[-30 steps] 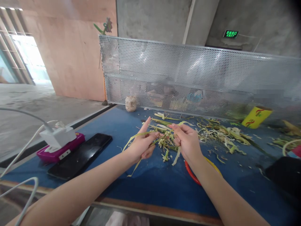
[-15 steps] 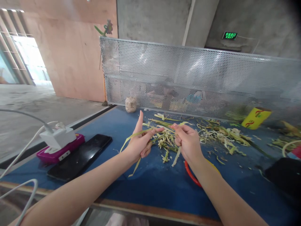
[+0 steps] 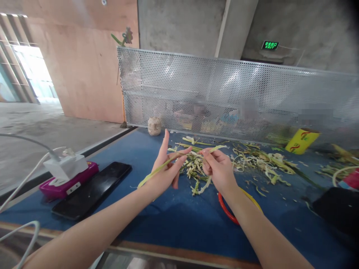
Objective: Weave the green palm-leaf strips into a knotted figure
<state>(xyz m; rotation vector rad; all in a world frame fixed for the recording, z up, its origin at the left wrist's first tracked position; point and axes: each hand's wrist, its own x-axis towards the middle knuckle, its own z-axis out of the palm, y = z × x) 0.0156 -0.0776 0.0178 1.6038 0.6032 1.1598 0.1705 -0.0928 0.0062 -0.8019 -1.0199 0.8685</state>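
Observation:
My left hand (image 3: 164, 170) has its thumb up and its fingers stretched apart. A pale green leaf strip (image 3: 151, 175) lies across this hand, running from above the wrist toward the fingertips. Close to those fingertips, my right hand (image 3: 220, 166) is closed in a pinch on a leaf strip (image 3: 217, 148), whose end sticks out past the fingers. Whether both are one strip I cannot tell. Behind and below the hands lies a loose pile of shredded leaf pieces (image 3: 195, 168). A red ring-shaped edge (image 3: 226, 211) shows beneath my right forearm.
To the left lie a black phone (image 3: 92, 190) and a purple power strip (image 3: 68, 181) with a white charger (image 3: 66, 166). A perforated metal screen (image 3: 179, 89) borders the blue table's back. Near it stand a pale lump (image 3: 154, 126) and a yellow roll (image 3: 302, 141). A black object (image 3: 336, 209) sits right.
My left fingers have loosened and straightened, and the strip end hanging below that hand is out of sight. A strip end now points up and right from my right fingers.

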